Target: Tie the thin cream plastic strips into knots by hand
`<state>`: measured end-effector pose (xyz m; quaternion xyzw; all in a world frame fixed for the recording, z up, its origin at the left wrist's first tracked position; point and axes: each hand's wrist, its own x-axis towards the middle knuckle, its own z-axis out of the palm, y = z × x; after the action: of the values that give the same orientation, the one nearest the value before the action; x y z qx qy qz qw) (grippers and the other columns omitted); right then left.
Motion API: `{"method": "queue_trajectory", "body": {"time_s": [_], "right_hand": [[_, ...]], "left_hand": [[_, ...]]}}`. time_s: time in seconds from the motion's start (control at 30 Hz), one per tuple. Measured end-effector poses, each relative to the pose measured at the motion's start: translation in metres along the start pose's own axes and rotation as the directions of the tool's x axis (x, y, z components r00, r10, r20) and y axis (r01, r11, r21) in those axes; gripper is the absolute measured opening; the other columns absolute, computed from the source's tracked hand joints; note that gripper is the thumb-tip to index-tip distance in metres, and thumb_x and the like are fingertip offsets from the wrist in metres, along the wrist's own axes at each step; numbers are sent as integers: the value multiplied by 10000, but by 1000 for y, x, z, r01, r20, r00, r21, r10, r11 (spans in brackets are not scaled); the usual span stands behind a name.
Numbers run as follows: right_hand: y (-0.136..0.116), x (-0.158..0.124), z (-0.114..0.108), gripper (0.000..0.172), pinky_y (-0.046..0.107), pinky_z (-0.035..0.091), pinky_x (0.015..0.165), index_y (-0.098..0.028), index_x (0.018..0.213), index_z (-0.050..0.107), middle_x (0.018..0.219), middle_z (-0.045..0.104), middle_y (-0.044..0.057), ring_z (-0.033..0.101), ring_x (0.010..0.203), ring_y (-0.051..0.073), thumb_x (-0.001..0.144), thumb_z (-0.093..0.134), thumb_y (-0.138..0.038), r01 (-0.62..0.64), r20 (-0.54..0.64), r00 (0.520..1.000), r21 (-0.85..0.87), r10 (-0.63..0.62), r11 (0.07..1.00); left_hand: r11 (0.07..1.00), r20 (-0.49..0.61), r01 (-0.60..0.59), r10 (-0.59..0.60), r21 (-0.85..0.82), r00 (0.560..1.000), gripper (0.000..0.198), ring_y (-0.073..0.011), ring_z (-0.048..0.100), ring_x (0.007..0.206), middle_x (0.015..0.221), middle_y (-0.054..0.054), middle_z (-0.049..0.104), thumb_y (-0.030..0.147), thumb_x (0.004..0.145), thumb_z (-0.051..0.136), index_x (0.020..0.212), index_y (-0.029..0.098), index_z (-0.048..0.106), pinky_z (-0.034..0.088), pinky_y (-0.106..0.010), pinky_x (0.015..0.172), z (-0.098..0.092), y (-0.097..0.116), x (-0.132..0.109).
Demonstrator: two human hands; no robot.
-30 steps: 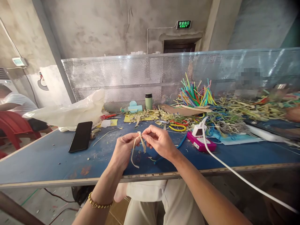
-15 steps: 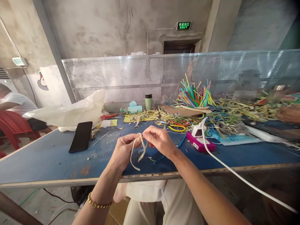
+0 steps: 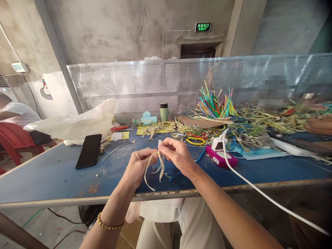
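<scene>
Over the near part of the blue table (image 3: 52, 176), my left hand (image 3: 138, 165) and my right hand (image 3: 177, 155) meet, both pinching a bunch of pale cream strips (image 3: 155, 167). The strips' top end pokes up between my fingertips and their loose ends hang down in curls toward the table's front edge. My left wrist wears a gold chain bracelet (image 3: 109, 224).
A black phone (image 3: 89, 150) lies at left beside a white plastic bag (image 3: 77, 124). A magenta power strip (image 3: 223, 157) with a white cable (image 3: 259, 193) sits at right. Piles of coloured and pale strips (image 3: 233, 121) fill the back right. Another person sits at far left; another hand (image 3: 317, 125) shows at far right.
My hands stayed together while my right fingers worked the strips; the top end now sticks up higher and the hanging ends have spread lower.
</scene>
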<state>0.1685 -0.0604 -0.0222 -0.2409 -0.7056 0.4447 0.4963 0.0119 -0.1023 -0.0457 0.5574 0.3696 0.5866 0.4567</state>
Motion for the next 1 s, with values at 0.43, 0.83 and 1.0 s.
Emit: {"method": "queue_trajectory", "body": {"time_s": [0.43,0.83,1.0], "right_hand": [[10,2,-2,253,244,348,500,-185,779,594,605,519,-23,431,514,105,857,622,-424,100,-87,988,-258,-126,961],[1,-1,3,247,234,334,511,-170,727,622,626,542,-16,434,547,103,837,631,-392,112,55,993,-194,-103,975],[4,-2,4,260,234,336,507,-175,693,618,616,561,-12,445,541,107,834,645,-392,125,24,992,-256,-123,959]], "left_hand": [[997,-167,-61,53,-41,985,227,-90,434,579,607,11,571,357,673,807,743,146,760,337,-218,554,2,-3,4],[990,-248,-141,138,4,959,171,-138,535,689,739,-22,679,309,668,797,757,166,766,422,-246,662,3,-2,5],[986,-159,-155,164,68,973,238,-163,549,753,769,-37,675,378,789,689,719,159,751,403,-256,701,2,1,3]]}}
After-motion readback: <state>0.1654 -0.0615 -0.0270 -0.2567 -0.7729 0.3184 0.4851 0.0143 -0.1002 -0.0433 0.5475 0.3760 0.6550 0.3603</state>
